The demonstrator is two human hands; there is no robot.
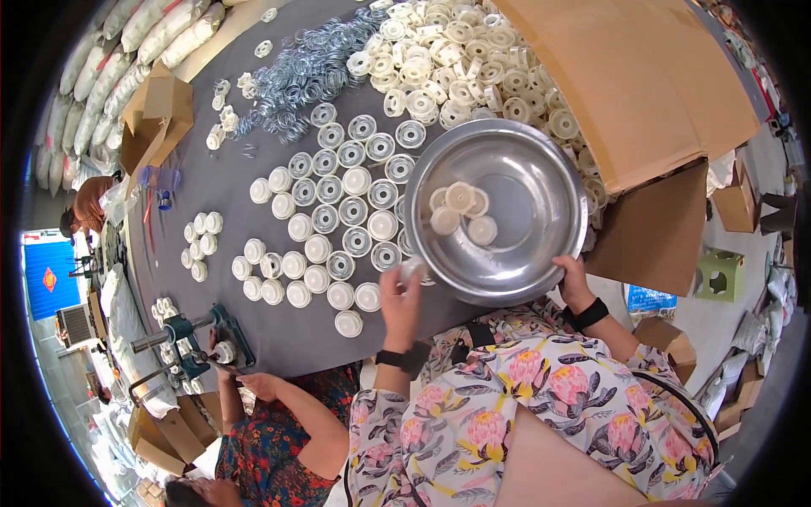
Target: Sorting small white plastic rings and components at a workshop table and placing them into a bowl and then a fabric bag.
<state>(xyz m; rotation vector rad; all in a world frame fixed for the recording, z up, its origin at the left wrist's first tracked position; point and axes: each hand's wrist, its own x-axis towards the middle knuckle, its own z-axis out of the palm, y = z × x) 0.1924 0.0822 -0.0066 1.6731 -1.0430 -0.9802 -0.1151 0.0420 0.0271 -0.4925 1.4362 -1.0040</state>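
Observation:
My right hand (576, 284) grips the near right rim of a wide steel basin (541, 169), which has a few round white plastic caps (460, 198) in its bottom. My left hand (400, 302), slightly blurred, is closed on a whitish round plastic part (411, 269) just left of the basin. Beside it on the grey table, rows of round parts spread to the left. Some show open ring-shaped faces with a metallic look (357, 242); others are topped by white caps (317, 279).
A heap of cream plastic wheels (460, 63) and a pile of metal springs (308, 72) lie at the far side. A large cardboard box (642, 93) stands at the right. To the left, a co-worker's hands (262, 386) are near a green bench press (196, 346).

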